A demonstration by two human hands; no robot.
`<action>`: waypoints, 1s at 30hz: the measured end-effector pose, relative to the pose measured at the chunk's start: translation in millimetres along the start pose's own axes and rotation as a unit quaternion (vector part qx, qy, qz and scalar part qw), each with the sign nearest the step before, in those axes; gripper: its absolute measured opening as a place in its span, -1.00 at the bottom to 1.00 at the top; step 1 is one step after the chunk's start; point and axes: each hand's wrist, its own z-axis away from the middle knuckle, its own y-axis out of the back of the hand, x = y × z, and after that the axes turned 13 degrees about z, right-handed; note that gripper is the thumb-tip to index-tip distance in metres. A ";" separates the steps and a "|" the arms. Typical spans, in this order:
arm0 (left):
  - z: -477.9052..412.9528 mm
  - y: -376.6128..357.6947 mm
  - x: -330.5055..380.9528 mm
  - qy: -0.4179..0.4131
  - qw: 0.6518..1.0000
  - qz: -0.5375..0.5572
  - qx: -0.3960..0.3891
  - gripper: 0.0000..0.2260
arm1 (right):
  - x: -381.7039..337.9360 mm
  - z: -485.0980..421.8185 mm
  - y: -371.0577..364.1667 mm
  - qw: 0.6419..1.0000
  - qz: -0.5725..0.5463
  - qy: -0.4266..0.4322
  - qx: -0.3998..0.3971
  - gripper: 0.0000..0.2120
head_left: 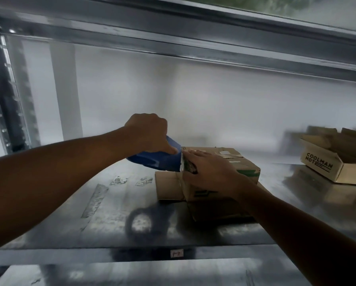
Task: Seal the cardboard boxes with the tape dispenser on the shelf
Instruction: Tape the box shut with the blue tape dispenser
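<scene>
Steel shelf up close, scuffed, with strips of old tape residue and a tiny paper label on the front lip. Just past that, a flat scrap of cardboard right against the near-left side of the cardboard box, maybe tucked under it, can't tell.

Right hand laid flat over the box's left end, fingers straight and pressing down. Probably there to keep the flaps shut and stop the box sliding on the slick metal while the tape goes on.

Left hand coming in from the other side, fingers curled tight round the blue tape dispenser, thumb down along its side. Dispenser tilted with its front edge touching the box's left top edge, right beside the right fingertips. Looks like anchoring or cutting tape at that end, no way to say which. Patches of pale tape already across the lid, so guessing this one's mostly sealed.

Further right and well apart, a second box printed COOLMAN NOTE, flaps open, not yet taped by the look of it. Likely next in line.

Behind everything, plain white wall, and overhead the metal beam of the next shelf up.
</scene>
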 end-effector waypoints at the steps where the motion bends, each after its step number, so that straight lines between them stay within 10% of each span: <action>1: 0.2 1.8 1.2 0.000 1.000 0.000 0.000 -0.42 | 0.3 -0.2 -0.5 1.000 -0.008 -0.001 -0.010 -0.29; 30: 28.3 13.7 39.2 0.084 0.994 -0.068 -0.027 -0.50 | -20.9 2.8 12.2 0.998 -0.034 -0.038 -0.026 -0.58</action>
